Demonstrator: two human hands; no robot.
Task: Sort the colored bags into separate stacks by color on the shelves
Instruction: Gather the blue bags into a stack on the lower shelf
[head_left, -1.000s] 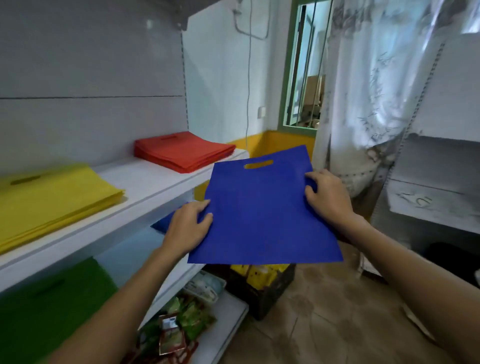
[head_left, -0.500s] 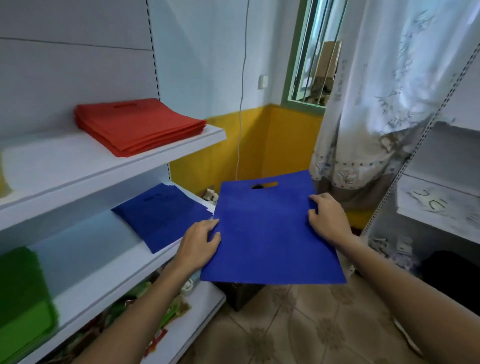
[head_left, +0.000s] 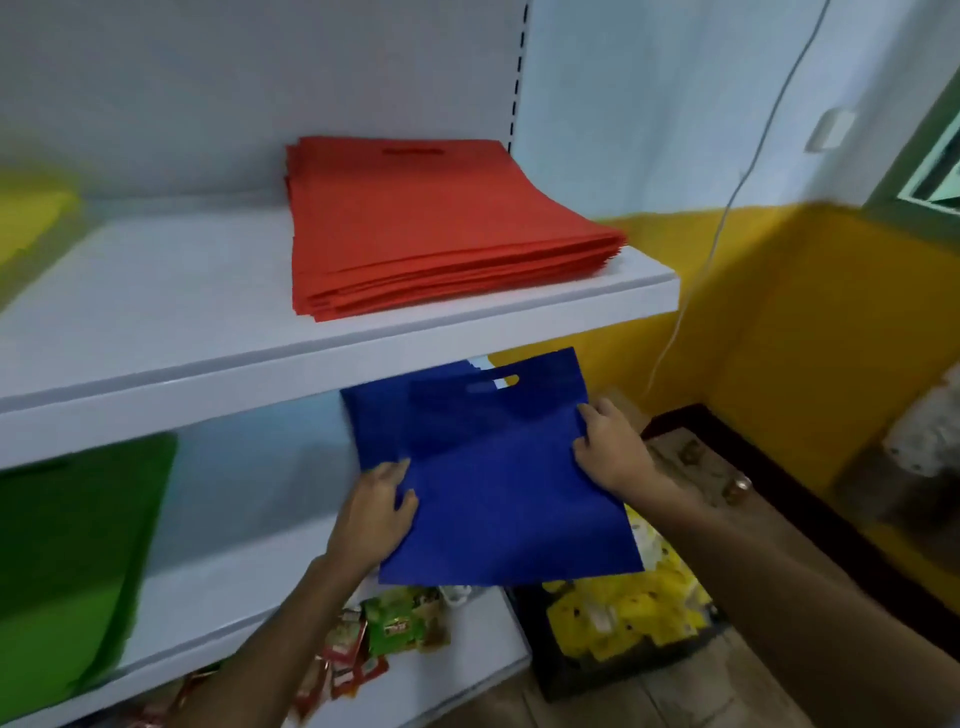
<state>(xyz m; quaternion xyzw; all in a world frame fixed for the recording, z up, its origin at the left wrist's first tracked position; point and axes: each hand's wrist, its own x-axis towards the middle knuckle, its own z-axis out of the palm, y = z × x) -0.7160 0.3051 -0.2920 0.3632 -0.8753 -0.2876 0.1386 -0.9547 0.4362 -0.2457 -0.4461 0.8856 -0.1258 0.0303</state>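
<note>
Fingers (head_left: 395, 475) of both my hands pinch one blue bag (head_left: 509, 499) over the blue stack (head_left: 379, 421) — red stack (head_left: 436, 223) above looks sorted, this bag unplaced.

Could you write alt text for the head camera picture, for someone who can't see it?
Two bare hands, left hand and right hand, hold a blue bag over blue bags on the middle shelf. A red stack sits on the upper shelf; green bags lie far left.
</note>
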